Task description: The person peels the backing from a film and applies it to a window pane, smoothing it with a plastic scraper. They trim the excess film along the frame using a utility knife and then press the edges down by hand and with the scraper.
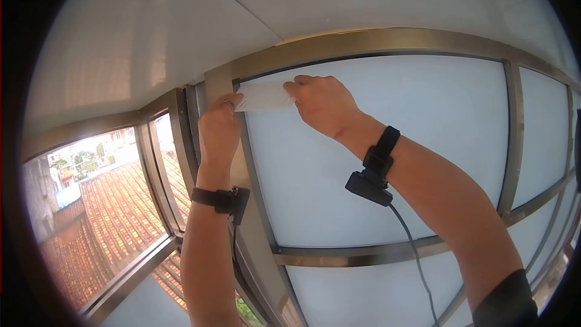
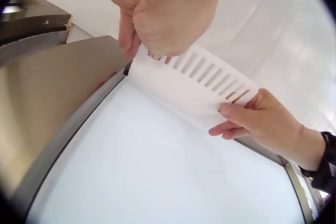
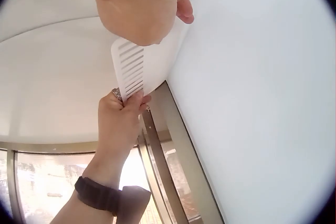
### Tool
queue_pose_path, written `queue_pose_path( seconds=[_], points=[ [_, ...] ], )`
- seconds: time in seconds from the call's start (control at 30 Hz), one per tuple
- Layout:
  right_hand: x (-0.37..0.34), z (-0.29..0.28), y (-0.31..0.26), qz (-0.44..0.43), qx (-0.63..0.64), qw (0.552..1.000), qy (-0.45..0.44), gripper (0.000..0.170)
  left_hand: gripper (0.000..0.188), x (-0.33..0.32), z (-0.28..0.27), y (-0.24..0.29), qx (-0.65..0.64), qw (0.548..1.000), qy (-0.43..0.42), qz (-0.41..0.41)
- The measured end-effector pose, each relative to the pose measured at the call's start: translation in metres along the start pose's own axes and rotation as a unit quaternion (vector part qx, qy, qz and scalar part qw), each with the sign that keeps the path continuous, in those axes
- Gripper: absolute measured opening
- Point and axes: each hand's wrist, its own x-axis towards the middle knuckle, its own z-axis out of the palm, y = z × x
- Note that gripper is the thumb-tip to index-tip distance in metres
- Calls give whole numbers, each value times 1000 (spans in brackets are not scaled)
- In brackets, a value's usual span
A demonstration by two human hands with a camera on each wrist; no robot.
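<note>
Both hands hold a wide white plastic scraper (image 1: pixel 263 95) by its two ends, high up at the upper left corner of a frosted white pane (image 1: pixel 375 163). My left hand (image 1: pixel 220 130), with a ring on one finger, pinches its left end close to the metal frame. At the other end, my right hand (image 1: pixel 327 104) has the thumb on the near face and fingers behind, as the left wrist view shows. A row of slots runs along the outer side of the scraper (image 2: pixel 176 85). Its opposite long edge lies against the pane (image 2: pixel 157 155).
Bronze-coloured metal frames (image 1: pixel 393 40) border the panes. A pale ceiling (image 1: pixel 151 36) is close above the hands. At left, a window (image 1: pixel 109 206) shows a tiled roof outside. A cable (image 1: pixel 411 242) hangs from the right wrist camera (image 1: pixel 369 188).
</note>
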Motion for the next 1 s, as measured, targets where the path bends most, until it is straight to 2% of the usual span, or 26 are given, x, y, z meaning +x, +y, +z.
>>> queue_pose_path(
  seconds=[0.07,0.2,0.27,0.5,0.6,0.77,0.93,1.0],
  points=[
    [0,3,5,1,-1,1000,4,19,31,1,-2,6,-14,1000,-7,-18],
    [-6,-5,15,22,7,1000,13,20,31,6,5,15,-13,1000,0,0],
    [-14,-14,22,23,3,1000,8,20,33,6,9,26,-54,998,13,-1],
    [-47,-43,46,45,-18,999,3,23,32,12,15,74,-53,999,2,12],
    [-66,-58,65,38,-32,998,24,25,31,16,25,98,-48,998,11,46],
    [-94,-87,92,60,-32,997,33,22,33,27,27,146,-46,998,-23,45],
    [-129,-120,124,88,-35,995,36,20,29,41,36,200,-53,994,-2,94],
    [-144,-131,139,89,-47,994,30,32,29,45,40,223,-61,993,-2,97]
  ],
)
